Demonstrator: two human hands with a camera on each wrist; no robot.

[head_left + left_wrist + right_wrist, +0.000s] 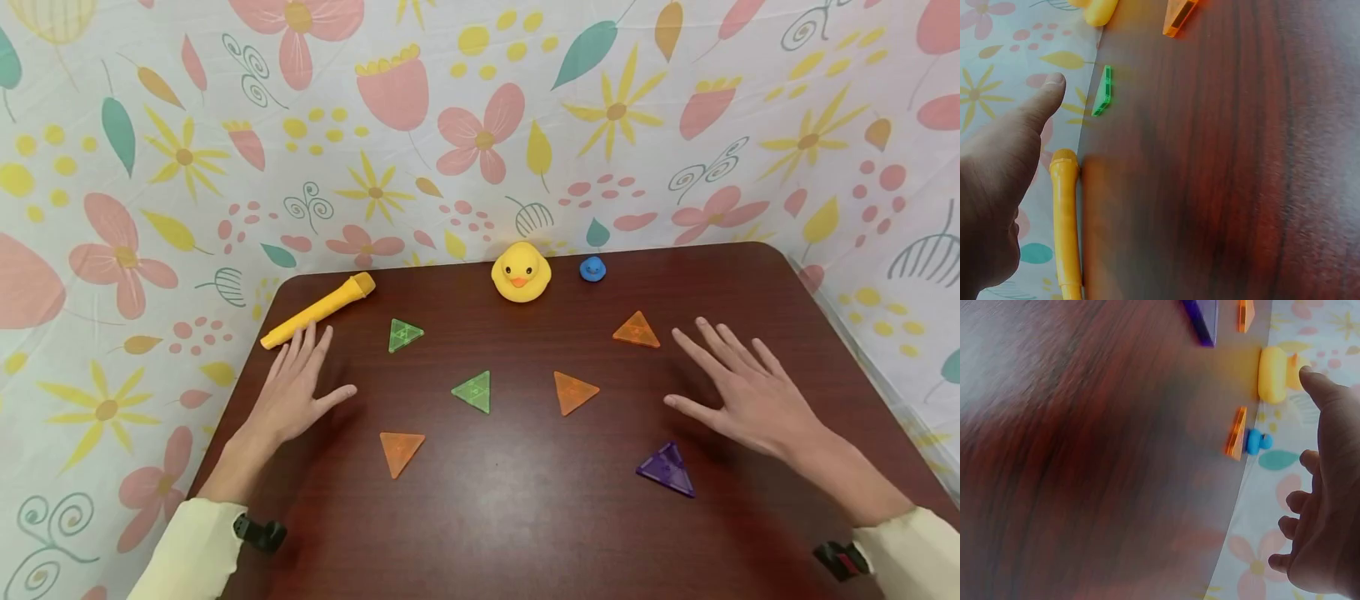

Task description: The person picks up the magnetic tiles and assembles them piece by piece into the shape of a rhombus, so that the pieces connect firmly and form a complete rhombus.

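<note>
Hovering, both spread, the left hand (292, 392) is just beside a yellow microphone (318, 311), the right hand (757, 407) near a purple triangle (669, 471).

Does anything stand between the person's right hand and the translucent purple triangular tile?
Nothing visible does. In the head view, only bare reddish-brown wood-grain tabletop separates the right hand from the translucent purple triangular tile. The translucent orange triangular tile near the index fingertip lies farther back, off that path.
</note>
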